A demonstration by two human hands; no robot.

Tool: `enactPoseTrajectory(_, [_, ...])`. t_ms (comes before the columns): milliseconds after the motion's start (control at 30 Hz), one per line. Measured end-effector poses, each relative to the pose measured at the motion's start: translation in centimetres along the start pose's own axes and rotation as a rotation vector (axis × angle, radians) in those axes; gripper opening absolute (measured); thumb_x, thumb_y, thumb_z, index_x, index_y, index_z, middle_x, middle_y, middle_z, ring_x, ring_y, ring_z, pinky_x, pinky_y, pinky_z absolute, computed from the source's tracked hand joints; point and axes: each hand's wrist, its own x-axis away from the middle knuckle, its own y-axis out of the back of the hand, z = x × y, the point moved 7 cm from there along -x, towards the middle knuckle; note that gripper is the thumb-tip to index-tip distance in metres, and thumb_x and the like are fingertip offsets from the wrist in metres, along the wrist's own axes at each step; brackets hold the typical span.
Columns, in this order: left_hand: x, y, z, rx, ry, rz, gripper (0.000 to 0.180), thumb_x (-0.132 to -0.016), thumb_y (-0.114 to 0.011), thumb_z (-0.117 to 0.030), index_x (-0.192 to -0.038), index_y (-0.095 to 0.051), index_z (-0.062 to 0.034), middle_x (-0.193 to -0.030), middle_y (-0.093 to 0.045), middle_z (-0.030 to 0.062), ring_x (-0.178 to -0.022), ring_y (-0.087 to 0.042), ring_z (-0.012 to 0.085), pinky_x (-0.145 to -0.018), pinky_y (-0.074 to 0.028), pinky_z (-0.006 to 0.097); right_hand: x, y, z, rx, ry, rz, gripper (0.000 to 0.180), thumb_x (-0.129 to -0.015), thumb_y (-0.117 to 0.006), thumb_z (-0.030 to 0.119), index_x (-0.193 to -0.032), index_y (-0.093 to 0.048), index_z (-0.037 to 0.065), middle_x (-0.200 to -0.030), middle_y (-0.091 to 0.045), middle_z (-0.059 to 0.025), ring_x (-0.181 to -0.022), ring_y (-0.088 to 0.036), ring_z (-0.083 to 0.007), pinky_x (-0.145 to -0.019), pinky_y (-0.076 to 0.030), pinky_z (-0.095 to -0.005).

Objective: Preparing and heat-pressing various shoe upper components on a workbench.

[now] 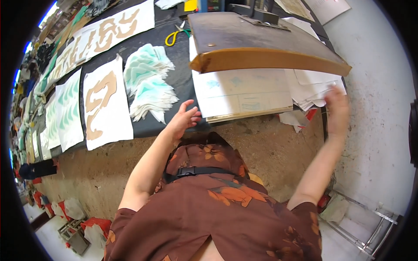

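Observation:
My left hand [185, 119] hovers by the front edge of the black-covered table [150, 125], fingers apart and holding nothing. On the right, my right hand [336, 108] is smeared by motion beside a loose pile of white sheets [307, 98]; whether it grips a sheet I cannot tell. Between the hands lies a pale board [248, 95] with white paper and faint blue marks. Over its back part hangs a wide grey plate [261, 38] with a brown-yellow edge, part of a press-like machine. White and mint-green cut pieces [150, 82] are heaped left of the board.
Yellow-handled scissors [172, 38] lie behind the heap. White sheets with brown curved shapes [106, 102] and sheets with green shapes [69, 111] cover the table's left. A white wall [370, 95] bounds the right. A metal frame [370, 235] stands low at the right.

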Motion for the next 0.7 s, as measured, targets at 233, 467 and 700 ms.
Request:
enactPoseTrajectory(233, [0.7, -2.1, -3.3, -0.029, -0.096, 0.015, 0.070, -0.094, -0.060, -0.012, -0.153, -0.023, -0.0160, -0.100, -0.063, 0.0046, -0.085, -0.060, 0.0127, -0.078, -0.048, 0.028, 5.3, -4.6, -27.4, -0.110, -0.745, 0.166, 0.063, -0.091, -0.051, 0.064, -0.129, -0.062, 0.015, -0.122, -0.063, -0.0025, -0.113, -0.054, -0.0179, -0.095, -0.036, -0.0430])
enactPoseTrajectory(467, [2.0, -3.1, -5.1, 0.143, -0.082, -0.098, 0.089, -0.084, -0.053, 0.005, -0.157, -0.007, -0.0174, -0.101, -0.055, 0.0080, -0.083, -0.061, 0.0173, -0.079, -0.052, 0.032, 2.9, -6.3, -24.4, -0.131, -0.742, 0.203, 0.064, -0.091, -0.052, 0.064, -0.125, -0.063, 0.011, -0.125, -0.063, -0.0019, -0.117, -0.053, -0.0190, -0.098, -0.032, -0.0438])
enactPoseTrajectory(700, [2.4, -4.7, -6.7, -0.097, -0.317, 0.129, 0.082, -0.076, -0.051, 0.013, -0.150, -0.035, -0.0201, -0.112, -0.055, 0.0084, -0.093, -0.059, 0.0160, -0.080, -0.052, 0.030, 1.2, -5.4, -25.2, -0.305, -0.608, -0.017, 0.037, -0.090, -0.068, 0.035, -0.118, -0.059, 0.013, -0.098, -0.065, 0.0029, -0.090, -0.057, -0.0085, -0.081, -0.037, -0.0339])
